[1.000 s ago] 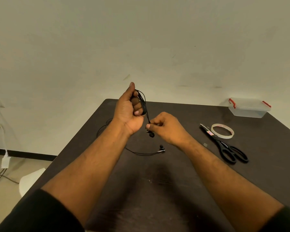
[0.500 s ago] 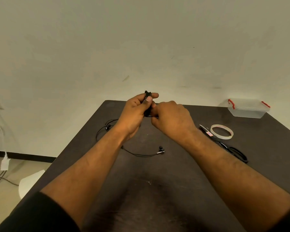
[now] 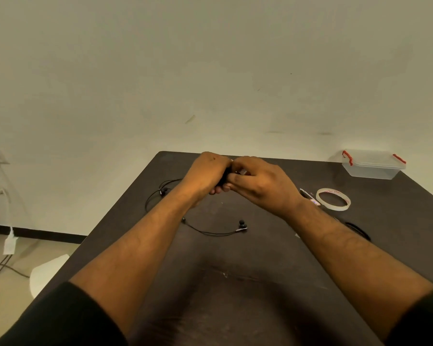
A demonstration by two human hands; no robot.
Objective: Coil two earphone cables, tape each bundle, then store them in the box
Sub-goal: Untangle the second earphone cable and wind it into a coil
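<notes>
Left hand [image 3: 206, 174] and right hand [image 3: 263, 184] meet above the surface [image 3: 260, 270], both grips closed on a dark bundle [image 3: 226, 176], probably coiled earphone; second earphone [image 3: 210, 229] lies loose below them.

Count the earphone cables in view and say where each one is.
2. One is bunched between the left hand and right hand, mostly hidden. The other cable lies loose on the table below them.

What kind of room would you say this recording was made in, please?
Probably a plain workroom or office corner: a dark table pushed against a bare off-white wall, with a wall socket and trailing cables by the baseboard. Nothing homely or industrial shows.
</notes>
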